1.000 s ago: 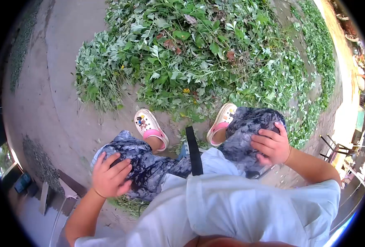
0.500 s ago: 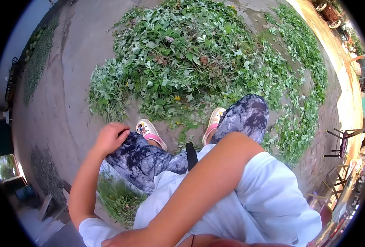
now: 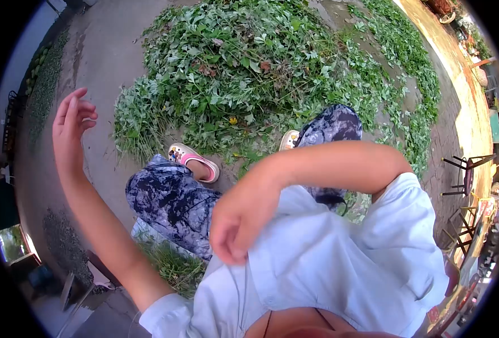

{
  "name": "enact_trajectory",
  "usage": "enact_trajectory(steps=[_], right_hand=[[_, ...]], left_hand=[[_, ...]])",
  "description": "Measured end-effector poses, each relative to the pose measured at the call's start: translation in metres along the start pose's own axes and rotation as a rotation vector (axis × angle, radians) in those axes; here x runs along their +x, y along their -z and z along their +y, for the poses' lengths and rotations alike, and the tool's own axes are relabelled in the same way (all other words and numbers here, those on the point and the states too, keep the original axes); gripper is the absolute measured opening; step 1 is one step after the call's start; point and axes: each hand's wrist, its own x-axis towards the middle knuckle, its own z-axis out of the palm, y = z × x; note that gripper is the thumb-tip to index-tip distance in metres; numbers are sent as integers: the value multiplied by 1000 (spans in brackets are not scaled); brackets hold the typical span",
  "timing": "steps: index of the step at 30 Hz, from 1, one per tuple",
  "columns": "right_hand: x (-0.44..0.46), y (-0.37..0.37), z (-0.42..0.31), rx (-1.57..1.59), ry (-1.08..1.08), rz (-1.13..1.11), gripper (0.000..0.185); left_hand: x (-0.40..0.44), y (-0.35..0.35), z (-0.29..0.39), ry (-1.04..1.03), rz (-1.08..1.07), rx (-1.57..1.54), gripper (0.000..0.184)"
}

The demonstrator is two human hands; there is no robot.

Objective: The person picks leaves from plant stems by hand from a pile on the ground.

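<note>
My left hand (image 3: 76,121) is raised over the bare floor left of the leaf pile, fingers loosely bent and apart, nothing in it. My right hand (image 3: 244,217) hangs in front of my light shirt (image 3: 328,253), beside my left knee. Its fingers curl down together, and I see nothing in them. Beyond my feet lies a big heap of cut leafy green plants (image 3: 238,73), with a yellow flower (image 3: 233,120) at its near edge. A bunch of long green grass (image 3: 173,267) shows beside my left thigh, partly hidden by my patterned trousers (image 3: 170,203).
My clog (image 3: 194,162) stands on the concrete floor (image 3: 100,62) close to the heap. More greens (image 3: 410,56) spread along the right. Folding stools (image 3: 468,174) stand at the right edge. Dark dried bits (image 3: 63,242) lie at the lower left.
My left hand has lifted off my left knee and swung up and left. My right hand has come up from the bottom edge to the front of my shirt.
</note>
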Motion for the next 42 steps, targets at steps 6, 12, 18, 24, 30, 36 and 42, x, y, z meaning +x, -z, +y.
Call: enact_trajectory(steps=[6, 12, 18, 24, 30, 36, 42], right_hand=[[-171, 128, 27, -1086, -1321, 687, 25], [-221, 167, 135, -868, -1639, 583, 22], [-211, 153, 326, -545, -1376, 744, 27], [-183, 124, 423, -234, -1217, 1421, 49], [-161, 115, 396, -66, -805, 1821, 31], [-57, 105, 261, 26, -143, 1434, 14], [-18, 127, 181, -423, 191, 1207, 9]], left_hand=[[3, -86, 3, -143, -344, 246, 26], [24, -123, -32, -73, -223, 122, 28], [29, -130, -61, 13, -318, 470, 23], [39, -137, -75, 155, -433, 630, 24], [46, -139, -90, 218, -489, 651, 26], [38, -132, -104, 122, -596, 606, 37], [23, -133, -132, 319, -934, 495, 43]])
